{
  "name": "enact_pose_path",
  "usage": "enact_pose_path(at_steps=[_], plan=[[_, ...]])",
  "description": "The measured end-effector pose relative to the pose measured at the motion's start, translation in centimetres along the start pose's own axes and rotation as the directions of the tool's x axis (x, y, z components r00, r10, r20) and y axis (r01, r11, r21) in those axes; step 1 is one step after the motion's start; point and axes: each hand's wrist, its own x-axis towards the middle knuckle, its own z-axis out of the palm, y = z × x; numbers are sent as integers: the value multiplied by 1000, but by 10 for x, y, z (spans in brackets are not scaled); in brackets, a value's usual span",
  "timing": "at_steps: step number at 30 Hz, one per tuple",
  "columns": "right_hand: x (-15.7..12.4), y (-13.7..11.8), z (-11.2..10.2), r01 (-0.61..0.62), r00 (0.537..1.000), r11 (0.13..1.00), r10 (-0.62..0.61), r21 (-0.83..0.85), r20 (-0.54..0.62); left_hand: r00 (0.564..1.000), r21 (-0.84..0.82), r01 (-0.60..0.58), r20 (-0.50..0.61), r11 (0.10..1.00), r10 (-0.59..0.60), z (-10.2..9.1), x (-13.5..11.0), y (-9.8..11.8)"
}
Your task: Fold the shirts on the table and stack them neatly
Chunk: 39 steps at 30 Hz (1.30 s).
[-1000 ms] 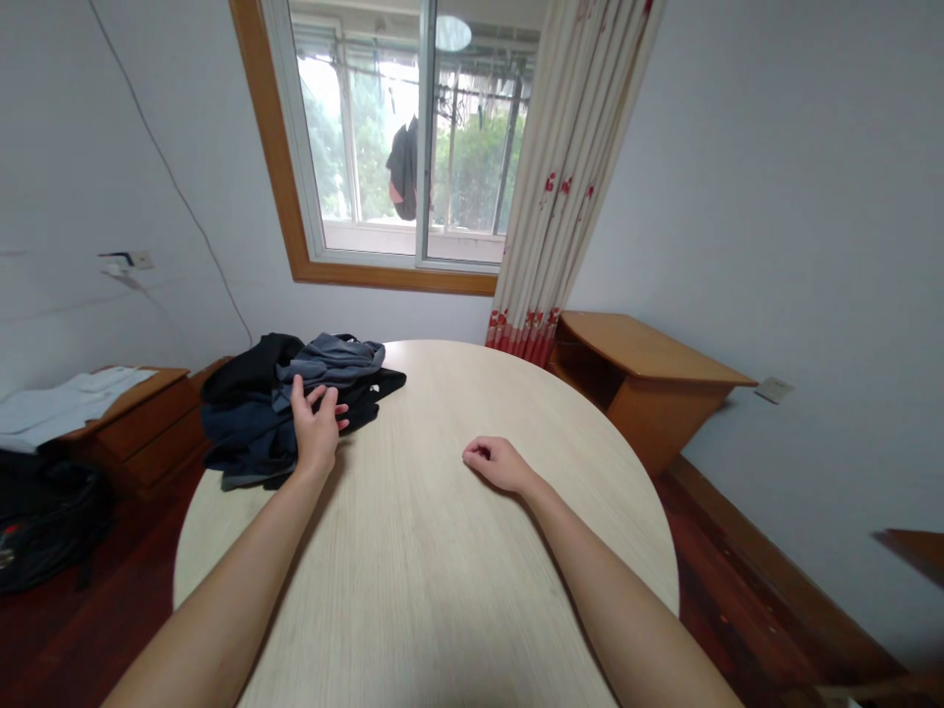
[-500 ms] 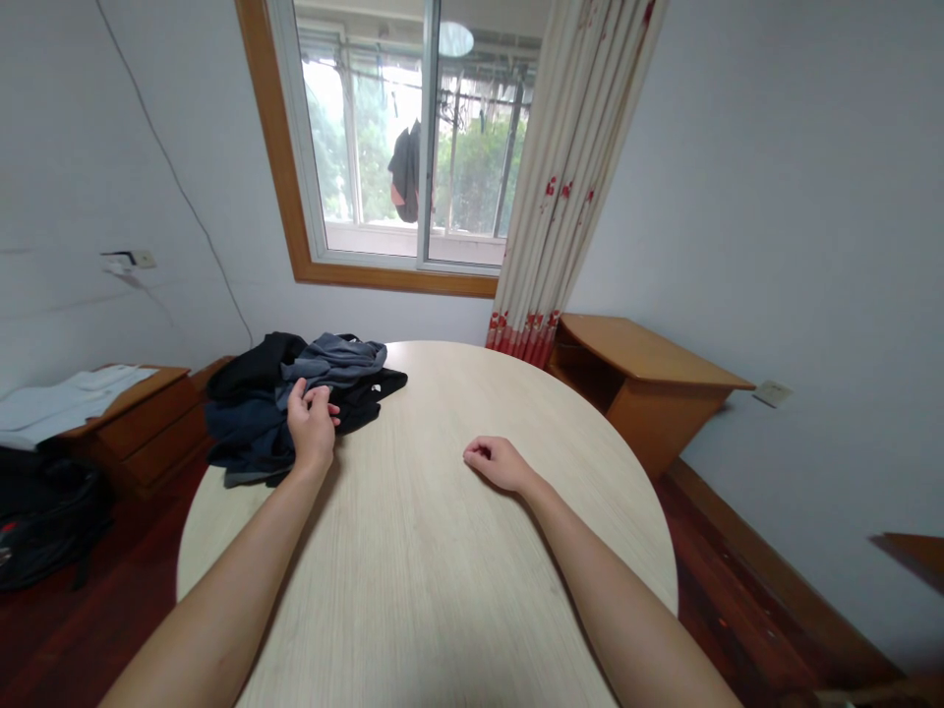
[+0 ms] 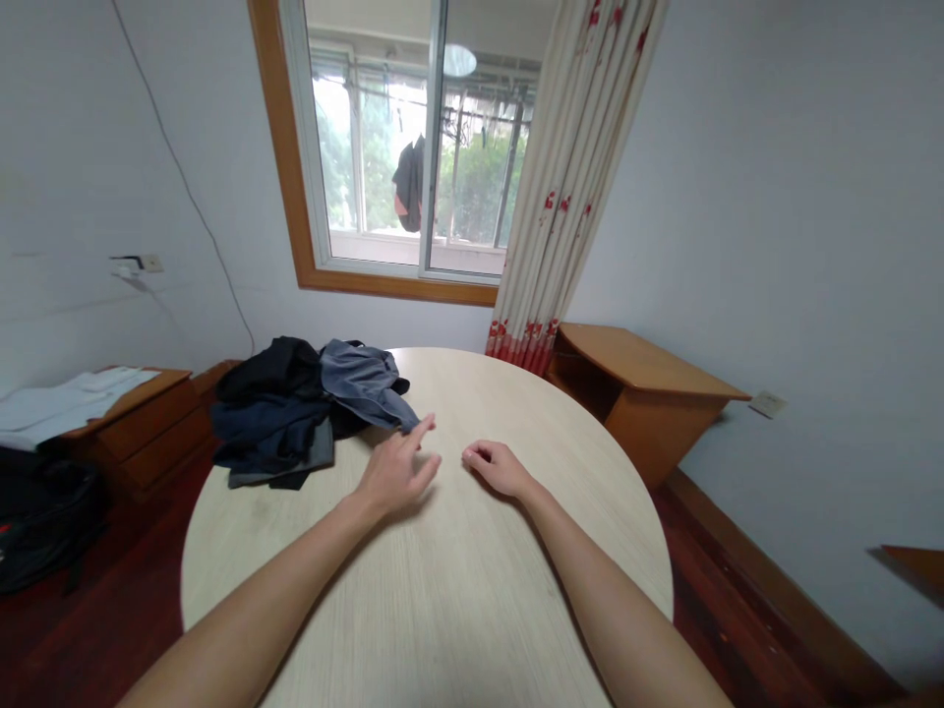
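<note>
A grey garment (image 3: 361, 379) stretches from a heap of dark clothes toward the middle of the table. Its near corner runs behind the fingers of my left hand (image 3: 398, 472), which seem to grip it, with the thumb apart from them; the exact hold is hidden. My right hand (image 3: 502, 468) rests on the pale round table (image 3: 457, 590), fingers curled in toward the thumb and nothing visible in them. In the heap, a black garment (image 3: 276, 369) lies above a navy garment (image 3: 269, 431).
Beyond the table are a window (image 3: 413, 157) and a curtain (image 3: 571, 177) with red flowers. A wooden desk (image 3: 649, 369) stands at the right. On the left, papers (image 3: 74, 398) lie on a drawer cabinet (image 3: 151, 433), with a black bag (image 3: 48, 516) in front.
My left hand has moved right and toward me, from the heap to the table's middle. The grey garment has been drawn out with it. My right hand has stayed in place.
</note>
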Motion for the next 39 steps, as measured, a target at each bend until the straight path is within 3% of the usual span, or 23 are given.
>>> enact_pose_path(at_steps=[3, 5, 6, 8, 11, 13, 15, 19, 23, 25, 28, 30, 32, 33, 35, 37, 39], plan=[[0, -4, 3, -13, 1000, 991, 12, 133, 11, 949, -82, -284, 116, 955, 292, 19, -9, 24], [0, -7, 6, -14, 1000, 978, 9, 206, 21, 921, -99, -361, 119, 927, 372, 26, -9, 33], [-1, -9, 7, -13, 999, 973, 5, 229, 35, 929, -84, -345, 111, 935, 353, 26, -8, 34], [-1, -10, 9, -25, 997, 969, 8, 247, 71, 968, -12, -236, 84, 972, 236, 22, -3, 26], [-2, -8, 11, -49, 994, 974, 27, 220, 102, 998, 194, 55, -46, 979, -47, 6, 6, -6], [-1, -5, 11, -45, 994, 980, 26, 193, 102, 956, 314, 281, -176, 907, -235, -5, 10, -33], [-1, -3, 11, -32, 994, 984, 14, 174, 105, 897, 340, 434, -245, 834, -367, -12, 12, -57], [-1, -4, 10, -16, 994, 990, 1, 142, 106, 835, 196, 545, -219, 815, -505, -11, 14, -90], [-2, -8, 8, -4, 994, 991, -10, 130, 108, 820, -23, 552, -168, 834, -547, -8, 20, -101], [-1, -7, 9, -2, 994, 991, -12, 137, 105, 839, -108, 499, -188, 860, -511, -7, 22, -96], [0, -3, 11, -31, 996, 976, 12, 216, 85, 913, -233, 331, -164, 914, -373, -1, 19, -69], [3, 0, 11, -63, 997, 945, 47, 320, 56, 969, -332, 219, -36, 917, -244, 9, 12, -40], [5, 3, 9, -89, 996, 901, 94, 425, 10, 980, -430, 155, 182, 890, -83, 19, 3, -7], [6, 4, 8, -103, 992, 876, 124, 471, -14, 955, -474, 133, 297, 870, 15, 23, -2, 8], [7, 5, 3, -144, 979, 825, 200, 547, -45, 861, -552, 141, 479, 822, 174, 28, -12, 33], [7, 7, 0, -191, 967, 782, 255, 594, -25, 704, -611, 226, 641, 758, 307, 27, -20, 47], [5, 7, -1, -226, 965, 781, 261, 582, 25, 503, -622, 377, 760, 687, 412, 25, -23, 51]])
